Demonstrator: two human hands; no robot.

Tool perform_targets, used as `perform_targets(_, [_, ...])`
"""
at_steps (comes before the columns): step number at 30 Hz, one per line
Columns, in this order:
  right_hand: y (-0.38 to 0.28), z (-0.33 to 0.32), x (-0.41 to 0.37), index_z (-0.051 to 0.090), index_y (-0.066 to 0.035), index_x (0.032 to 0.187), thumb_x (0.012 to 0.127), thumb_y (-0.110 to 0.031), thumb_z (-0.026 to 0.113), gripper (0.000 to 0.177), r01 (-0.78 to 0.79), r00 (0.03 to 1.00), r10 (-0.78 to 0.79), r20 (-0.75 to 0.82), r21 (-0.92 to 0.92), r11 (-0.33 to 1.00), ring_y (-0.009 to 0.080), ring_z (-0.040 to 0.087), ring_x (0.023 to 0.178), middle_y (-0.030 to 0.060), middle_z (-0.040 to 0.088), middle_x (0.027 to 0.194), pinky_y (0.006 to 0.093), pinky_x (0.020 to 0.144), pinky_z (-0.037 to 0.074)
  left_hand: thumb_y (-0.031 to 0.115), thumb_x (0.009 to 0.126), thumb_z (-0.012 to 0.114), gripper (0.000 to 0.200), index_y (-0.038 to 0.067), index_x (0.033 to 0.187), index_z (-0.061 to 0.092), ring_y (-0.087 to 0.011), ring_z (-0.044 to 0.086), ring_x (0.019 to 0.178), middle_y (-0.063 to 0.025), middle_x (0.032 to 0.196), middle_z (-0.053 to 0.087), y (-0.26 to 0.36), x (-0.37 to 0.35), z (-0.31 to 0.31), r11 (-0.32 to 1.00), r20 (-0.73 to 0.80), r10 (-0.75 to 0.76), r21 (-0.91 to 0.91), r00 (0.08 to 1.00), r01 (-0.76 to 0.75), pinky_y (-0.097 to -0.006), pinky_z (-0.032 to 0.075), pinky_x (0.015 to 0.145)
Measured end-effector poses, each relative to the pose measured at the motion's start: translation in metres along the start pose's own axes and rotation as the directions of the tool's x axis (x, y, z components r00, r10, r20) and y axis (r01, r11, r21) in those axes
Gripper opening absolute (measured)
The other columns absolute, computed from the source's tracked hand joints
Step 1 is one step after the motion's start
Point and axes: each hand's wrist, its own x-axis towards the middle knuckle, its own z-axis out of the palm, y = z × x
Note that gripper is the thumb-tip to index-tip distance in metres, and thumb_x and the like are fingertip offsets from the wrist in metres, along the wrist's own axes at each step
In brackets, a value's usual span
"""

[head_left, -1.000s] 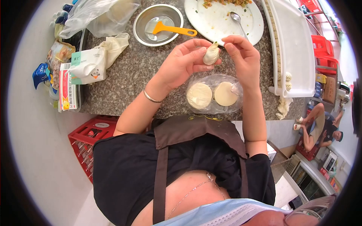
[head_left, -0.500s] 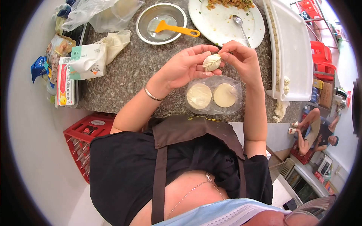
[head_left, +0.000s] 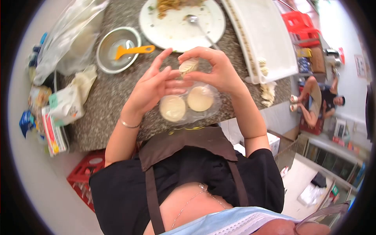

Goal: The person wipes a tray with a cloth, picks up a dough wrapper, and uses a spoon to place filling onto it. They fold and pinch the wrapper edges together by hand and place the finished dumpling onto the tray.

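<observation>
A small pleated dumpling is held between the thumb and fingers of my right hand. My left hand is open beside it, its fingers spread and the fingertips close to the dumpling's left side. Just below both hands, two round dough wrappers lie on a clear plastic sheet. Beyond the hands, a white plate carries chopped filling and a metal spoon.
A metal bowl with a yellow-handled brush stands at left, near plastic bags and packets. On the right is a long white tray, dumplings along its near side. A seated person is far right.
The dumpling has passed from my left hand's fingers to my right hand's grip. My left fingers have spread apart. The whole view has shifted, putting the counter items further left.
</observation>
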Motion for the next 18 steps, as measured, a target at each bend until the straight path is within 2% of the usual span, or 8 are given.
perform_targets(3, [0.003, -0.052, -0.022, 0.066, -0.004, 0.110, 0.076, -0.008, 0.078, 0.036, -0.124, 0.972, 0.111, -0.207, -0.049, 0.991, 0.0161, 0.065, 0.095, 0.0071, 0.070, 0.102, 0.0301, 0.085, 0.050, 0.021, 0.104, 0.040, 0.060, 0.010, 0.153, 0.007, -0.0354, 0.063, 0.111, -0.0244, 0.132, 0.053, 0.002, 0.000, 0.007, 0.999, 0.016, 0.025, 0.046, 1.000, -0.026, -0.0382, 0.054, 0.090])
perform_targets(5, [0.010, -0.091, -0.038, 0.067, -0.002, 0.108, 0.076, -0.010, 0.079, 0.035, -0.182, 0.877, 0.202, -0.437, 0.087, 0.979, 0.0137, 0.064, 0.096, 0.0058, 0.070, 0.102, 0.0272, 0.084, 0.049, 0.020, 0.104, 0.040, 0.059, 0.009, 0.152, 0.007, -0.0347, 0.063, 0.110, -0.0268, 0.133, 0.052, 0.001, 0.001, 0.005, 0.996, -0.001, 0.049, 0.069, 0.999, -0.048, -0.0363, 0.054, 0.089])
perform_targets(7, [0.037, -0.134, -0.058, 0.068, -0.001, 0.108, 0.078, -0.012, 0.078, 0.033, -0.273, 0.832, 0.167, -0.529, -0.129, 0.953, 0.0133, 0.063, 0.094, 0.0055, 0.069, 0.102, 0.0250, 0.084, 0.049, 0.020, 0.104, 0.041, 0.057, 0.010, 0.153, 0.013, -0.0340, 0.063, 0.111, -0.0297, 0.135, 0.048, -0.001, 0.001, 0.003, 0.990, -0.021, 0.107, 0.099, 0.994, -0.105, -0.0362, 0.055, 0.090])
perform_targets(8, [0.045, -0.144, -0.068, 0.068, -0.001, 0.108, 0.078, -0.012, 0.078, 0.033, -0.270, 0.834, 0.161, -0.528, -0.136, 0.953, 0.0133, 0.063, 0.094, 0.0055, 0.069, 0.102, 0.0250, 0.084, 0.049, 0.020, 0.104, 0.041, 0.057, 0.010, 0.153, 0.013, -0.0340, 0.063, 0.111, -0.0297, 0.135, 0.048, -0.001, 0.001, 0.003, 0.989, -0.016, 0.114, 0.097, 0.993, -0.112, -0.0362, 0.055, 0.090])
perform_targets(10, [0.051, -0.157, -0.078, 0.069, -0.002, 0.109, 0.080, -0.014, 0.076, 0.033, -0.588, 0.768, 0.461, -0.444, -0.205, 0.782, 0.0133, 0.063, 0.092, 0.0061, 0.069, 0.102, 0.0253, 0.085, 0.049, 0.018, 0.103, 0.042, 0.057, 0.009, 0.152, 0.015, -0.0321, 0.064, 0.110, -0.0295, 0.135, 0.048, -0.001, 0.002, 0.003, 0.987, -0.028, 0.092, 0.132, 0.995, -0.087, -0.0355, 0.055, 0.090])
perform_targets(15, [0.057, -0.163, -0.088, 0.070, -0.004, 0.111, 0.084, -0.016, 0.073, 0.030, -0.471, 0.855, 0.367, -0.366, -0.252, 0.845, 0.0136, 0.063, 0.093, 0.0054, 0.069, 0.098, 0.0276, 0.086, 0.049, 0.017, 0.103, 0.043, 0.056, 0.008, 0.152, 0.016, -0.0309, 0.064, 0.109, -0.0285, 0.136, 0.049, -0.003, 0.004, -0.002, 0.979, -0.051, 0.110, 0.179, 0.993, -0.099, -0.0346, 0.055, 0.089])
perform_targets(17, [0.055, -0.168, -0.091, 0.070, -0.008, 0.112, 0.087, -0.017, 0.071, 0.028, -0.522, 0.821, 0.499, -0.277, -0.009, 0.853, 0.0148, 0.062, 0.097, 0.0063, 0.069, 0.102, 0.0294, 0.089, 0.048, 0.017, 0.103, 0.043, 0.056, 0.007, 0.152, 0.017, -0.0308, 0.064, 0.109, -0.0280, 0.136, 0.049, -0.002, 0.006, -0.004, 0.976, -0.049, 0.114, 0.194, 0.992, -0.103, -0.0344, 0.055, 0.089])
perform_targets(18, [0.055, -0.169, -0.095, 0.070, -0.008, 0.112, 0.087, -0.017, 0.071, 0.028, -0.520, 0.817, 0.497, -0.292, -0.003, 0.854, 0.0148, 0.062, 0.097, 0.0063, 0.069, 0.102, 0.0294, 0.089, 0.048, 0.018, 0.103, 0.044, 0.057, 0.008, 0.152, 0.017, -0.0309, 0.064, 0.109, -0.0276, 0.136, 0.048, -0.002, 0.006, -0.006, 0.975, -0.055, 0.126, 0.191, 0.991, -0.113, -0.0348, 0.055, 0.089])
